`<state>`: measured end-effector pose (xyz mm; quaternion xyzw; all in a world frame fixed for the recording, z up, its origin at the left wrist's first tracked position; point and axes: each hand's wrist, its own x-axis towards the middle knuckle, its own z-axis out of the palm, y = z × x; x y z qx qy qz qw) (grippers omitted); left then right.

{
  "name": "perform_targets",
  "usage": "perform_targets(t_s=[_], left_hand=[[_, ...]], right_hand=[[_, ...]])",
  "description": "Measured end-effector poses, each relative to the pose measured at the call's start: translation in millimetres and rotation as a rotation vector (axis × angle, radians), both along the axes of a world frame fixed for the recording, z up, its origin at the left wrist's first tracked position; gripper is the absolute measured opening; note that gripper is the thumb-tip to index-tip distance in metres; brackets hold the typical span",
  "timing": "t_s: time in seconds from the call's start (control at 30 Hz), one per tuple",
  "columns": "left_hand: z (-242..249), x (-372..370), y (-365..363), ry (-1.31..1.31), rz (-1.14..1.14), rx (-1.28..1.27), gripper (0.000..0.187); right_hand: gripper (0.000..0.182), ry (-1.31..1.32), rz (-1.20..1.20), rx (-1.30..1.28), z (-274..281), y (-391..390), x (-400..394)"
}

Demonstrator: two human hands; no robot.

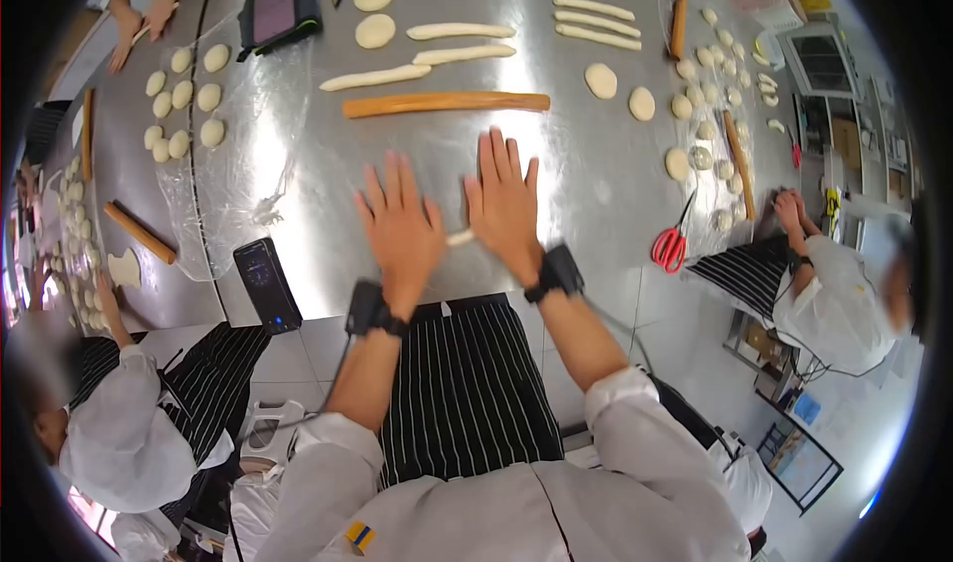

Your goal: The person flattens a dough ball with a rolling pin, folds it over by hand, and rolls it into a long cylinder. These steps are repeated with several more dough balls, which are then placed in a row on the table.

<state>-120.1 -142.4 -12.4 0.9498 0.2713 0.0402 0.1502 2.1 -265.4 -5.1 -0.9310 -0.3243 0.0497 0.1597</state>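
Note:
My left hand [405, 226] and my right hand [504, 205] lie palm down on the steel table with fingers stretched out. Between them a short bit of a dough strip [461, 237] shows; the rest of it is hidden under my palms. Just beyond my fingertips a wooden rolling pin [447, 105] lies crosswise. Behind the pin are long dough strips [462, 31], one of them resting at an angle, and two flat dough rounds [375, 32].
Plastic sheeting with several dough balls [182, 95] is at left, near a phone [268, 284] at the table edge. A pouch [281, 13] lies at the back. Red-handled scissors [670, 248] and more dough are at right. Co-workers stand on both sides.

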Motion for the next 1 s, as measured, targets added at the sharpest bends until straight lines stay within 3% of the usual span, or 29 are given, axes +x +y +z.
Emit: perform_targets(t_s=[0.03,0.1,0.17,0.23,0.33,0.4,0.47,0.57,0.7,0.83,0.9,0.93,1.0], left_hand=[[2.6,18.2,11.7,-0.069,0.019,0.008,0.068],[4.8,-19.6,-7.8,-0.07,-0.019,-0.011,0.067],[9.1,-43.5,-21.0,0.03,-0.044,-0.039,0.065],[13.3,-10.6,-12.0,0.001,-0.072,0.003,0.064],[1.8,7.5,-11.4,-0.045,-0.14,-0.019,0.063],[-0.7,-28.2,-27.7,-0.046,-0.19,-0.093,0.062],[2.8,-47.8,-35.3,-0.036,-0.197,-0.127,0.061],[-6.7,-48.7,-37.4,-0.037,-0.193,-0.055,0.06],[9.2,17.9,6.2,-0.044,-0.164,-0.034,0.059],[9.3,-50.1,-25.1,-0.02,-0.189,-0.098,0.058],[-2.0,-75.3,-35.5,0.016,-0.201,-0.089,0.058],[-6.0,-60.8,-27.3,0.012,-0.21,-0.075,0.059],[8.5,-8.0,2.2,0.026,-0.189,-0.096,0.061]], right_hand=[[0.067,-0.024,0.007,0.016,-2.2,0.3,7.8],[0.066,0.094,0.022,0.009,5.3,-28.6,-25.0],[0.066,0.045,0.006,-0.058,-9.9,-54.5,-58.3],[0.071,0.01,-0.094,-0.035,-6.3,-25.4,-40.7],[0.072,-0.107,-0.049,-0.027,-6.4,5.7,-28.8],[0.071,0.087,-0.009,0.114,-18.4,-16.0,-74.2],[0.071,0.108,-0.018,0.107,-5.5,-38.2,-108.0],[0.071,0.143,-0.04,0.007,2.9,-32.0,-100.6],[0.073,0.08,-0.001,0.069,-4.3,0.5,-33.2],[0.073,0.173,0.032,0.008,-5.6,-64.5,-113.3],[0.072,0.116,0.012,0.0,-7.9,-47.8,-98.0],[0.072,0.098,-0.031,-0.031,-5.3,-44.1,-107.1],[0.072,0.015,-0.035,0.03,-2.9,7.1,-44.8]])
